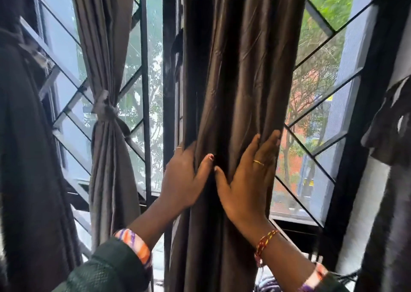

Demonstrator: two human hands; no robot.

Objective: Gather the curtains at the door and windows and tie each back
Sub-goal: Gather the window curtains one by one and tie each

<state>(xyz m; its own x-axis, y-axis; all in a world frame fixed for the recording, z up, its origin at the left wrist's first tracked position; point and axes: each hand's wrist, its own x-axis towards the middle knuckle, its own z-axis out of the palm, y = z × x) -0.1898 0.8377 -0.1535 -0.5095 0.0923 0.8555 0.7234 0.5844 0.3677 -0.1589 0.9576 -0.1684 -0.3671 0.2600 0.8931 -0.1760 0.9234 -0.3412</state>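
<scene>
A dark brown satin curtain (240,69) hangs bunched in the middle of the window. My left hand (184,176) grips its left side, fingers wrapped behind the fabric and thumb in front. My right hand (246,180) lies flat along its right side, fingers reaching round the edge. The two thumbs nearly meet on the folds. To the left hangs a grey curtain (106,169), knotted with a tie (106,111) at mid height. Another dark curtain (26,158) fills the far left edge.
Behind the curtains stands a black window frame with a diagonal metal grille (322,105), trees and a brick building outside. Dark cloth (389,125) hangs at the far right beside a white wall. A sill (295,222) runs below the right pane.
</scene>
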